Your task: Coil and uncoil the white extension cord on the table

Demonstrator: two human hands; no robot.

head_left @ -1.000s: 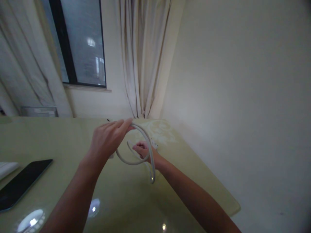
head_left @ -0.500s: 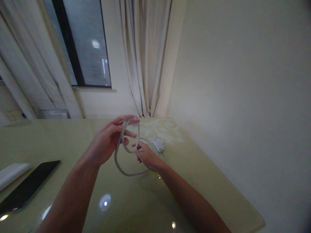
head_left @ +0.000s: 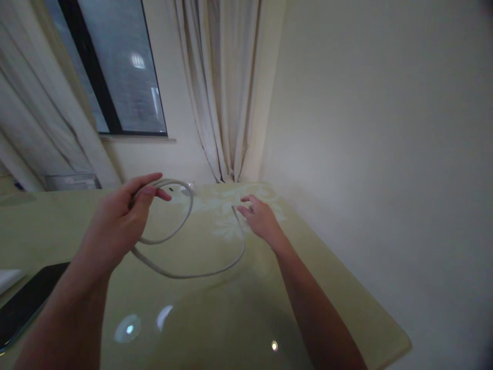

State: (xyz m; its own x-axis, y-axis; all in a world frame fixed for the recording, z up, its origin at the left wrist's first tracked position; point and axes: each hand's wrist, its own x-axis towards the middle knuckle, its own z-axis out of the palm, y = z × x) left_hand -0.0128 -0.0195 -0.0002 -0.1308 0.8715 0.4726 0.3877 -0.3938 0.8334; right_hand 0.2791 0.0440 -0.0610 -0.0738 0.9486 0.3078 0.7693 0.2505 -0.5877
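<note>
My left hand [head_left: 123,216] is closed around a pale grey cable [head_left: 188,276], its thumb pressing the bunched loops against the fingers. From this grip one loop arches to the right, and a longer stretch sags low over the table before curving up toward my right hand [head_left: 262,218]. There the cable stops just left of the fingertips, apparently free of them. My right hand's thumb and index finger are parted. A blurred whitish piece [head_left: 188,188] shows by the far table edge behind the loop; whether it joins the cable I cannot tell.
On the glossy yellow-green table [head_left: 215,318], a dark phone-like slab [head_left: 29,303] and part of a white object [head_left: 10,279] lie at the left. A wall [head_left: 365,154] borders the right side. Curtains [head_left: 227,92] and a window [head_left: 119,67] stand beyond the far edge.
My left hand has carried the cable loops to the left. My right hand has moved right and up, away from them. The white block beside my right hand no longer shows there.
</note>
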